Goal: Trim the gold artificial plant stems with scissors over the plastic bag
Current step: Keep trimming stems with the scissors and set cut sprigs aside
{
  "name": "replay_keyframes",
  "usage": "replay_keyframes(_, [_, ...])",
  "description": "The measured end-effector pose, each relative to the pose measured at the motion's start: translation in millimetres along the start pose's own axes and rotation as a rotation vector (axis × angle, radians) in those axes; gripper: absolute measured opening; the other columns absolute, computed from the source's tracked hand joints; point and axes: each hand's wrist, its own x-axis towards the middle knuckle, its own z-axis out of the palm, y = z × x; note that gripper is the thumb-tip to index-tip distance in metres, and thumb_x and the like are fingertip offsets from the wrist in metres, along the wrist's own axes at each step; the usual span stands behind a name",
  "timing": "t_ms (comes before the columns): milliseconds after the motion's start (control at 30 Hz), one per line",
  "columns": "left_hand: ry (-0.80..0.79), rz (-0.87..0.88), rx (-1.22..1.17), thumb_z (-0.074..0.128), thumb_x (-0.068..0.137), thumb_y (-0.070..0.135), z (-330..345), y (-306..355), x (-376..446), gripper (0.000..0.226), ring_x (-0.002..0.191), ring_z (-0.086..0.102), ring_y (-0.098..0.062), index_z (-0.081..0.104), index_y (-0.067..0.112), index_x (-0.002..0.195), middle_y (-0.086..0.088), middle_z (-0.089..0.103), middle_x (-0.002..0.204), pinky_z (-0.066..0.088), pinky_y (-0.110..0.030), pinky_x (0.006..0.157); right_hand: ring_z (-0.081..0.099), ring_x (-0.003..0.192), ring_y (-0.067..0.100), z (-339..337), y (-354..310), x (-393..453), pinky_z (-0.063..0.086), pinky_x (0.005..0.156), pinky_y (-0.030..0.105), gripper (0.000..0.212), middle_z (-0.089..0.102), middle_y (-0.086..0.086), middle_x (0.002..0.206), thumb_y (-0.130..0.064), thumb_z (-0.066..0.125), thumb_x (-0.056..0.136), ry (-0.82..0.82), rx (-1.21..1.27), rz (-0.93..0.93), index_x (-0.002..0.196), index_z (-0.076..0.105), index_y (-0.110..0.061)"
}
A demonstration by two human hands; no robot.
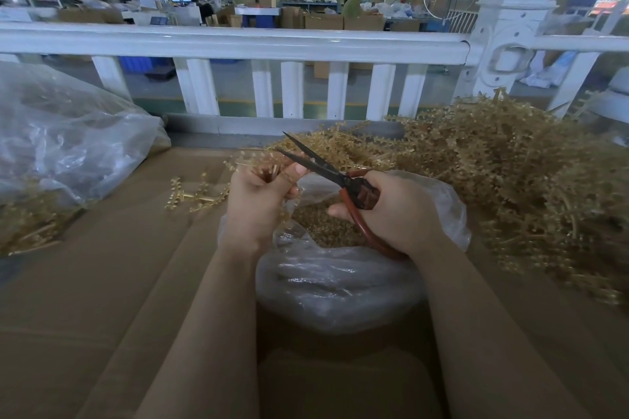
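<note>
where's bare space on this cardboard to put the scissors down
Bare cardboard lies left of the left hand, below the loose gold sprig. The right is crowded by the gold stem pile; the plastic bag fills the centre.

A: Where is there room to move a hand?

B: On the flat brown cardboard surface [112, 282], left of the left hand [253, 204]; only one loose gold plastic sprig [195, 196] lies there.

A: Farther left?

B: Blocked by a large crumpled clear plastic sack [68, 133] with gold stems spilling beneath it.

A: And to the right?

B: A tall heap of tangled gold artificial stems [510, 180] fills that side, right up against the open clear plastic bag of gold trimmings [340, 279] under the right hand [398, 211].

A: Ahead?

B: A white railing with upright slats [238, 44] closes off the far edge
</note>
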Motion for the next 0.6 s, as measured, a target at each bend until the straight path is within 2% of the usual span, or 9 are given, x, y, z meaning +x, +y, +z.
replay_keyframes(133, [0.026, -0.017, 0.001, 0.075, 0.084, 0.014, -0.6, -1.4, 0.9, 0.018, 0.052, 0.054, -0.007, 0.072, 0.024, 0.070, 0.008, 0.059, 0.053, 0.046, -0.019, 0.056, 0.054, 0.082, -0.015, 0.2, -1.4, 0.5, 0.034, 0.053, 0.018, 0.045, 0.057, -0.043, 0.085, -0.087, 0.058, 0.064, -0.002, 0.039, -0.007, 0.074, 0.053, -0.044])
replay_keyframes(267, [0.044, -0.026, -0.002, 0.073, 0.086, 0.009, 0.9, -1.5, 1.5, 0.022, 0.050, 0.054, -0.005, 0.069, 0.018, 0.067, 0.008, 0.058, 0.051, 0.046, -0.015, 0.056, 0.053, 0.083, -0.019, -1.4, -2.8, 0.0, 0.031, 0.051, 0.016, 0.038, 0.054, -0.048, 0.084, -0.086, 0.061, 0.066, 0.022, 0.019, -0.018, 0.073, 0.051, -0.050])
replay_keyframes(333, [0.040, -0.028, 0.003, 0.073, 0.087, 0.011, 0.5, -0.9, 1.4, 0.026, 0.051, 0.053, -0.005, 0.071, 0.022, 0.063, 0.009, 0.058, 0.052, 0.046, -0.016, 0.056, 0.054, 0.079, -0.017, -2.1, -2.6, -0.8, 0.030, 0.050, 0.015, 0.037, 0.056, -0.043, 0.076, -0.085, 0.062, 0.066, 0.041, 0.008, -0.024, 0.070, 0.049, -0.051])
replay_keyframes(433, [0.022, -0.026, 0.003, 0.073, 0.087, 0.014, -0.3, 0.7, 0.5, 0.029, 0.051, 0.052, -0.006, 0.075, 0.030, 0.063, 0.009, 0.057, 0.052, 0.045, -0.018, 0.055, 0.056, 0.074, -0.014, -1.7, -1.8, -0.9, 0.030, 0.049, 0.014, 0.040, 0.058, -0.025, 0.061, -0.087, 0.059, 0.063, 0.057, 0.000, -0.030, 0.068, 0.050, -0.049])
replay_keyframes(600, [-0.002, -0.021, -0.002, 0.072, 0.087, 0.015, -0.8, 2.9, -0.7, 0.029, 0.051, 0.049, -0.008, 0.073, 0.029, 0.062, 0.007, 0.056, 0.053, 0.044, -0.020, 0.052, 0.057, 0.078, -0.012, 0.9, 0.2, 0.0, 0.036, 0.046, 0.014, 0.046, 0.061, -0.020, 0.063, -0.088, 0.059, 0.063, 0.038, 0.000, -0.025, 0.069, 0.054, -0.043])
